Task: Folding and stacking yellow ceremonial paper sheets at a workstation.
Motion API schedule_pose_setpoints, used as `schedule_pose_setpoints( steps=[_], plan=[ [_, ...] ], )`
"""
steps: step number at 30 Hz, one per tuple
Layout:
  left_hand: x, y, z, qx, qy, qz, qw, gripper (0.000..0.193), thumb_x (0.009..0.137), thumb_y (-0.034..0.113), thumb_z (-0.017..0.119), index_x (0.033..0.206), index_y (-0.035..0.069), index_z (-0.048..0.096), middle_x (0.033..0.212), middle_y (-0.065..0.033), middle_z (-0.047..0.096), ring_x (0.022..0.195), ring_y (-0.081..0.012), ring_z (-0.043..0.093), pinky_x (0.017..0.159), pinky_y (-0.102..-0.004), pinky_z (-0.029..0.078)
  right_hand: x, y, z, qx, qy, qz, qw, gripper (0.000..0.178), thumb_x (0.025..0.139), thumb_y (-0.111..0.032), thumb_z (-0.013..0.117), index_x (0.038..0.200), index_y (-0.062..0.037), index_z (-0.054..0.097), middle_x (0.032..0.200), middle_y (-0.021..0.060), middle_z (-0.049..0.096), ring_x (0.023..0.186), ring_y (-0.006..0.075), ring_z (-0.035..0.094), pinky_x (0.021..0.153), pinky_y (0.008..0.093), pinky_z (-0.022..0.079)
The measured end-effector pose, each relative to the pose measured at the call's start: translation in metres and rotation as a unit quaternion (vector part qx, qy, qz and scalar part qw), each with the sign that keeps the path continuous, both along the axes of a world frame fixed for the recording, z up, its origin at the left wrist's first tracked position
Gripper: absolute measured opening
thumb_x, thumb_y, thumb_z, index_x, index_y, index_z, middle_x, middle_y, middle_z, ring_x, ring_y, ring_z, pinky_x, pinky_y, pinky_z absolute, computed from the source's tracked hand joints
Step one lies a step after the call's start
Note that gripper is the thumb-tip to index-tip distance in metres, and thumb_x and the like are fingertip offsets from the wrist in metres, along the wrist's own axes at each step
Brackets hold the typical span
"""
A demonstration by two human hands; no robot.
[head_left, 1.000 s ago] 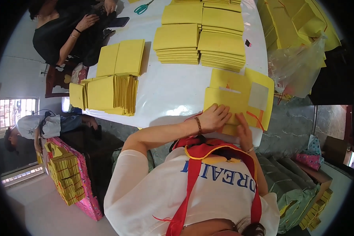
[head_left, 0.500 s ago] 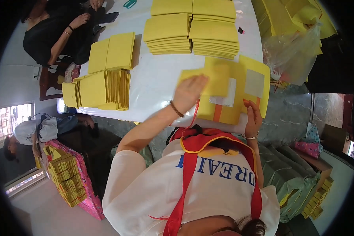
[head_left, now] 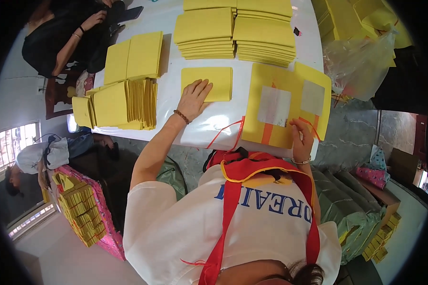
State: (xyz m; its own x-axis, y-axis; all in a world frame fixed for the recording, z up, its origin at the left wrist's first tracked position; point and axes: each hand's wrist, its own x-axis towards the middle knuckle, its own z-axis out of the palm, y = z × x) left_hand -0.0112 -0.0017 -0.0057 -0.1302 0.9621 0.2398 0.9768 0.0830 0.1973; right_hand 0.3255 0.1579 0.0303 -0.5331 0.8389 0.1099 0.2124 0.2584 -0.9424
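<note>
My left hand [head_left: 193,101] lies with outstretched fingers on a small folded yellow paper packet [head_left: 218,85], which is flat on the white table [head_left: 171,111]. At the table's near right, my right hand [head_left: 302,140] rests beside two larger yellow paper sheets. Its fingers are bent but apart, and I see nothing held in them. The left sheet [head_left: 256,111] carries a pale grey rectangle [head_left: 274,105] over an orange strip [head_left: 267,134]. On the right sheet [head_left: 303,72] is a similar pale rectangle [head_left: 313,98]. A red cord [head_left: 241,127] trails over the near table edge.
Stacks of folded yellow paper [head_left: 204,26] stand at the far side, with more bundles [head_left: 111,104] on the left. A seated person in black [head_left: 64,42] is at the far left, near a phone [head_left: 131,14]. A clear plastic bag [head_left: 359,64] hangs at the right edge.
My left hand has moved left with the yellow packet and laid it on the white tabletop. Both larger sheets now show more fully. My right hand has barely moved.
</note>
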Motion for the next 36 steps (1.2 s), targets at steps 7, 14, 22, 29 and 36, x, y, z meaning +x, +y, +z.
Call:
schedule_pose_setpoints(
  steps=[7, 14, 22, 29, 36],
  plan=[
    [0.005, 0.007, -0.007, -0.041, -0.003, 0.028, 0.999, 0.047, 0.085, 0.033, 0.055, 0.122, 0.007, 0.048, 0.128, -0.0133, 0.043, 0.118, -0.0311, 0.038, 0.096, -0.0433, 0.031, -0.006, 0.0, 0.007, 0.047, -0.029, -0.011, 0.998, 0.017, 0.086, -0.005, 0.056, 0.101, -0.0008, 0.061, 0.095, 0.0094, 0.065, 0.088, 0.0184, 0.061, 0.077, 0.0279, 0.046],
    [0.0, 0.017, 0.029, -0.076, 0.006, -0.004, 0.997, 0.041, 0.082, 0.032, 0.058, 0.114, 0.006, 0.055, 0.121, -0.0134, 0.049, 0.11, -0.0307, 0.044, 0.092, -0.043, 0.034, -0.006, 0.015, 0.005, 0.218, -0.119, 0.062, 0.967, 0.021, 0.078, -0.008, 0.062, 0.099, -0.0069, 0.063, 0.097, 0.0078, 0.063, 0.095, 0.0258, 0.058, 0.083, 0.0363, 0.042],
    [0.05, 0.035, 0.048, 0.02, -0.048, -0.075, 0.996, 0.027, 0.078, 0.026, 0.063, 0.098, 0.008, 0.061, 0.105, -0.0079, 0.057, 0.097, -0.0257, 0.05, 0.082, -0.038, 0.038, 0.0, 0.012, -0.007, 0.273, -0.166, 0.109, 0.941, 0.024, 0.073, -0.011, 0.064, 0.097, -0.0116, 0.063, 0.108, 0.0043, 0.058, 0.107, 0.0259, 0.05, 0.087, 0.0394, 0.039],
    [0.138, 0.033, 0.049, 0.045, -0.117, -0.269, 0.955, 0.028, 0.068, 0.017, 0.066, 0.093, 0.006, 0.06, 0.086, -0.0061, 0.055, 0.084, -0.0232, 0.052, 0.072, -0.0348, 0.042, -0.003, 0.012, -0.008, 0.254, -0.137, 0.108, 0.951, 0.02, 0.071, -0.007, 0.066, 0.091, -0.0093, 0.065, 0.105, 0.0059, 0.057, 0.104, 0.0269, 0.049, 0.088, 0.0375, 0.04],
    [0.136, 0.036, 0.041, 0.043, -0.057, -0.276, 0.959, 0.034, 0.066, 0.014, 0.066, 0.097, 0.003, 0.059, 0.086, -0.0065, 0.054, 0.082, -0.0225, 0.052, 0.072, -0.0319, 0.044, 0.003, 0.017, -0.019, 0.154, -0.095, 0.108, 0.978, 0.011, 0.078, -0.011, 0.063, 0.086, -0.0054, 0.066, 0.107, 0.0068, 0.057, 0.105, 0.0256, 0.047, 0.092, 0.0355, 0.036]
  ],
)
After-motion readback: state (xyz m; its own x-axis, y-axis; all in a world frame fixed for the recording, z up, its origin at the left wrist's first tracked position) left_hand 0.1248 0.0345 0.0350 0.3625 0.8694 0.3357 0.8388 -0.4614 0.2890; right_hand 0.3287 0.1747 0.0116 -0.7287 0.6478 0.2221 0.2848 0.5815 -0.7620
